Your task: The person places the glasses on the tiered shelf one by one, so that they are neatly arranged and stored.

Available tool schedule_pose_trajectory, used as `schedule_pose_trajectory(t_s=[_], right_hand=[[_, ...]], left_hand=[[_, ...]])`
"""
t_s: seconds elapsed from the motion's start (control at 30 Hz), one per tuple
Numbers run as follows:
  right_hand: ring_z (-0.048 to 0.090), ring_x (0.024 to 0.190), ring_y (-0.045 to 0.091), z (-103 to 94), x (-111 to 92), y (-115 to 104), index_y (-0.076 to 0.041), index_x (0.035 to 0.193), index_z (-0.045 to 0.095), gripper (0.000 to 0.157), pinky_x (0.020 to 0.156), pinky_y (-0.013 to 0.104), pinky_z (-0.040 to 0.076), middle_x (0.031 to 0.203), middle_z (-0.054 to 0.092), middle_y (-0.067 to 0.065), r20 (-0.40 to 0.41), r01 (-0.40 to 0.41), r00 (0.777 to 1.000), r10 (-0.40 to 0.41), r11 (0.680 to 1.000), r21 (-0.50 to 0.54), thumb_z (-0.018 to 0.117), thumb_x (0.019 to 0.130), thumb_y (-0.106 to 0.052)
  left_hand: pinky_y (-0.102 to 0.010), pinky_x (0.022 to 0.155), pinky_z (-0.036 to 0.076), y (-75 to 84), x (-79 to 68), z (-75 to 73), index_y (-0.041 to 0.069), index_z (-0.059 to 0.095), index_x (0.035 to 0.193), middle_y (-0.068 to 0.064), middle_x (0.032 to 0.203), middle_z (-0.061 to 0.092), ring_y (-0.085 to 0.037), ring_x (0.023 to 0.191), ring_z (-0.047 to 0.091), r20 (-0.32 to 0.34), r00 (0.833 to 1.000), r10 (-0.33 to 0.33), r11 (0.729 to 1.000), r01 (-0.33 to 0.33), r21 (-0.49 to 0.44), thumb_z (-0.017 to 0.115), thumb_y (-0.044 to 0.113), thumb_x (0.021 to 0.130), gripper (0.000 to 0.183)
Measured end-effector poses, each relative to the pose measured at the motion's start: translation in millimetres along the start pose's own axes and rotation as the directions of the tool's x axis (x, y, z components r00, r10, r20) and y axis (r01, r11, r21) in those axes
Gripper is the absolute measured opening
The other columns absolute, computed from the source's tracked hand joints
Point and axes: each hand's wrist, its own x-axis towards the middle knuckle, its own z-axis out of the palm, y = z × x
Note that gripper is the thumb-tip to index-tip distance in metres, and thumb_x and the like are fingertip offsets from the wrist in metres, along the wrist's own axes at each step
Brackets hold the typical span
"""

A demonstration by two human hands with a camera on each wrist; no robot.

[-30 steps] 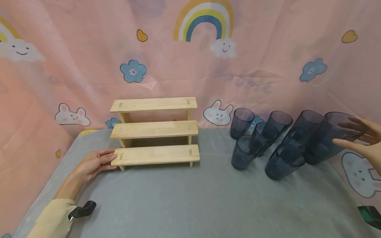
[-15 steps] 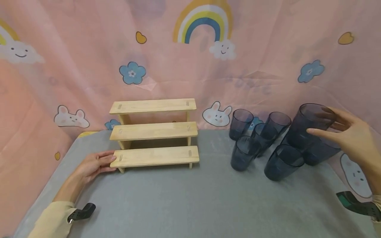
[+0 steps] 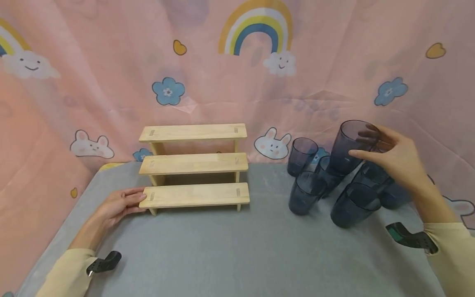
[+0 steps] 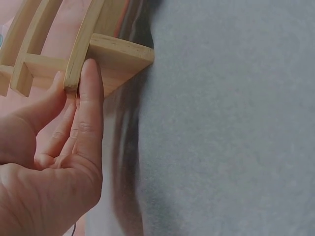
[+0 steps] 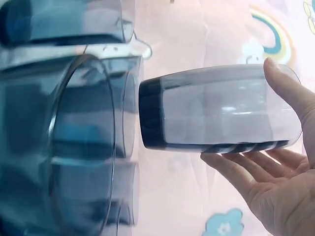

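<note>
A light wooden three-step shelf (image 3: 194, 195) stands at the left of the table in the head view. My left hand (image 3: 118, 205) pinches the left end of its lowest board; the left wrist view puts the thumb (image 4: 47, 105) on one face and a finger (image 4: 91, 98) on the other. My right hand (image 3: 400, 159) grips a dark tinted drinking glass (image 3: 343, 148) near its rim, above several matching glasses. In the right wrist view this glass (image 5: 211, 108) is held clear of the others, thumb on one side, fingers along the other.
Several tinted glasses (image 3: 306, 196) stand close together at the back right, one (image 3: 302, 154) nearest the wall. A pink printed cloth (image 3: 208, 82) hangs behind and beside the table. Grey cloth (image 3: 237, 255) covers the tabletop.
My right hand has carried the glass leftward and a little upward over the cluster, from the far right. The left hand and the wooden shelf have stayed in place.
</note>
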Motion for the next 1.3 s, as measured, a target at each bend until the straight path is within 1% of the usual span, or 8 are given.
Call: schedule_pose_trajectory(t_s=[0.1,0.2,0.27,0.47,0.6,0.73,0.87,1.3], right_hand=[[0.042,0.133,0.033,9.0,7,-6,-0.031,0.151,0.039,0.075,0.105,0.05,0.041,0.13,0.057,-0.01,0.013,0.024,1.0,-0.024,1.0,0.014,0.077,0.087,-0.03],[0.039,0.135,0.04,17.2,12,-11,-0.028,0.152,0.037,0.077,0.106,0.062,0.033,0.133,0.056,-0.002,0.03,0.047,0.998,-0.048,0.998,0.045,0.078,0.086,-0.029],[0.039,0.135,0.04,22.4,15,-15,-0.026,0.152,0.038,0.078,0.108,0.061,0.032,0.135,0.056,0.004,0.032,0.062,0.997,-0.064,0.996,0.057,0.078,0.086,-0.028],[0.042,0.131,0.04,38.0,25,-20,-0.022,0.153,0.036,0.08,0.104,0.06,0.037,0.138,0.054,0.014,0.043,0.098,0.994,-0.102,0.992,0.075,0.079,0.085,-0.028],[0.041,0.132,0.042,44.1,30,-19,-0.02,0.154,0.035,0.082,0.103,0.061,0.037,0.14,0.052,0.018,0.048,0.09,0.994,-0.095,0.992,0.093,0.079,0.085,-0.029],[0.038,0.135,0.042,47.1,34,-20,-0.02,0.154,0.034,0.083,0.106,0.059,0.035,0.14,0.051,0.019,0.048,0.073,0.996,-0.078,0.993,0.094,0.079,0.085,-0.03],[0.039,0.135,0.041,52.5,38,-27,-0.02,0.153,0.036,0.083,0.108,0.055,0.036,0.139,0.052,0.018,0.052,0.085,0.994,-0.091,0.991,0.106,0.08,0.084,-0.031],[0.045,0.131,0.036,71.2,51,-55,-0.022,0.15,0.043,0.081,0.104,0.055,0.041,0.136,0.056,0.013,0.044,0.133,0.989,-0.14,0.982,0.131,0.082,0.081,-0.035]], left_hand=[[-0.034,0.083,0.057,1.0,-0.4,0.7,-0.011,0.019,0.151,0.005,0.102,0.068,-0.012,0.091,0.069,0.004,1.0,-0.008,1.0,0.008,-0.02,0.065,0.018,0.097,0.077],[-0.035,0.083,0.057,1.5,-0.4,0.9,-0.01,0.018,0.151,0.005,0.101,0.068,-0.012,0.09,0.069,0.0,1.0,-0.018,0.999,0.018,-0.029,0.065,0.018,0.096,0.077],[-0.035,0.083,0.057,1.8,-0.5,0.5,-0.01,0.018,0.152,0.005,0.101,0.068,-0.012,0.09,0.069,-0.001,1.0,-0.02,0.999,0.02,-0.034,0.066,0.019,0.096,0.079],[-0.035,0.082,0.058,-1.3,-1.7,-3.6,-0.013,0.016,0.15,0.006,0.1,0.068,-0.012,0.09,0.069,0.031,0.999,0.007,0.999,-0.005,-0.053,0.065,0.016,0.097,0.078],[-0.034,0.082,0.058,-2.7,-2.6,-3.6,-0.014,0.013,0.15,0.006,0.1,0.068,-0.011,0.091,0.069,0.044,0.999,0.024,0.998,-0.021,-0.065,0.063,0.013,0.098,0.077],[-0.033,0.082,0.058,-1.0,-2.6,-1.3,-0.012,0.013,0.151,0.006,0.1,0.068,-0.011,0.091,0.069,0.033,0.999,0.01,0.997,-0.008,-0.072,0.063,0.014,0.098,0.078],[-0.033,0.081,0.058,-0.5,-1.8,-1.4,-0.012,0.012,0.151,0.006,0.099,0.068,-0.01,0.09,0.068,0.039,0.999,0.006,0.997,-0.004,-0.073,0.061,0.015,0.098,0.077],[-0.033,0.081,0.058,-0.8,-0.5,-0.8,-0.011,0.014,0.151,0.006,0.098,0.068,-0.01,0.089,0.069,0.022,1.0,-0.005,0.997,0.006,-0.08,0.062,0.015,0.098,0.076]])
